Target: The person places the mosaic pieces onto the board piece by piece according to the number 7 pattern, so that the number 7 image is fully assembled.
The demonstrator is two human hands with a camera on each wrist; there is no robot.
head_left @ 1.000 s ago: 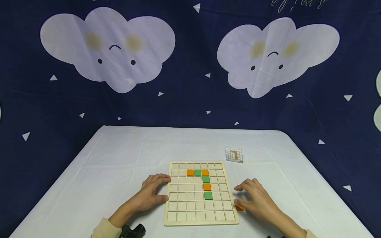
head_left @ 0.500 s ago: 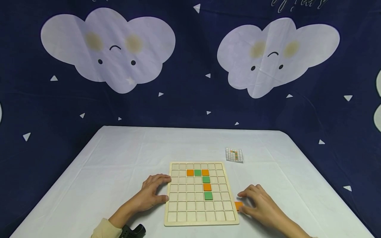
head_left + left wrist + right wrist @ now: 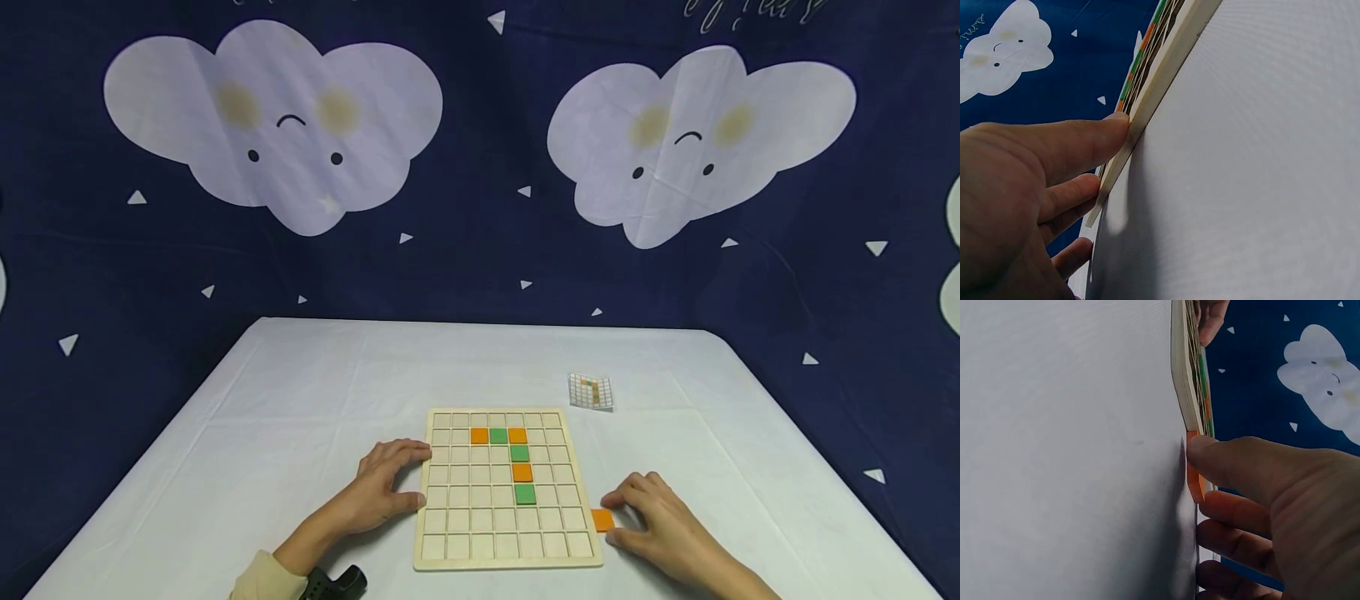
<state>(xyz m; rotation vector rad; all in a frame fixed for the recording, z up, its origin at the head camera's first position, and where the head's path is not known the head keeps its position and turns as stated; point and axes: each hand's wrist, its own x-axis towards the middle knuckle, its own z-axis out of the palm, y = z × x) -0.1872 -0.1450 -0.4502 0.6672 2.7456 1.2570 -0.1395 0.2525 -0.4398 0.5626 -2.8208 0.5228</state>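
Note:
A pale wooden grid board (image 3: 459,544) lies flat on the white table. Orange and green square tiles (image 3: 498,436) sit in its cells, some in a row near the far side and others in a column running toward me. My left hand (image 3: 382,490) touches the board's left edge with thumb and fingertips. On the table against the board's right edge lies one more orange tile (image 3: 602,520). My right hand (image 3: 663,527) has thumb and forefinger at two opposite sides of this tile. In the right wrist view the thumb (image 3: 1235,456) covers part of it.
A small pattern card (image 3: 591,392) with a printed grid lies beyond the board's far right corner. A black strap (image 3: 336,582) shows at my left wrist. Behind the table hangs a dark blue cloth (image 3: 480,275) with clouds.
My right hand has drawn back to the right, uncovering the orange tile, and its thumb and forefinger have come to the tile's sides. The left hand and board stay put.

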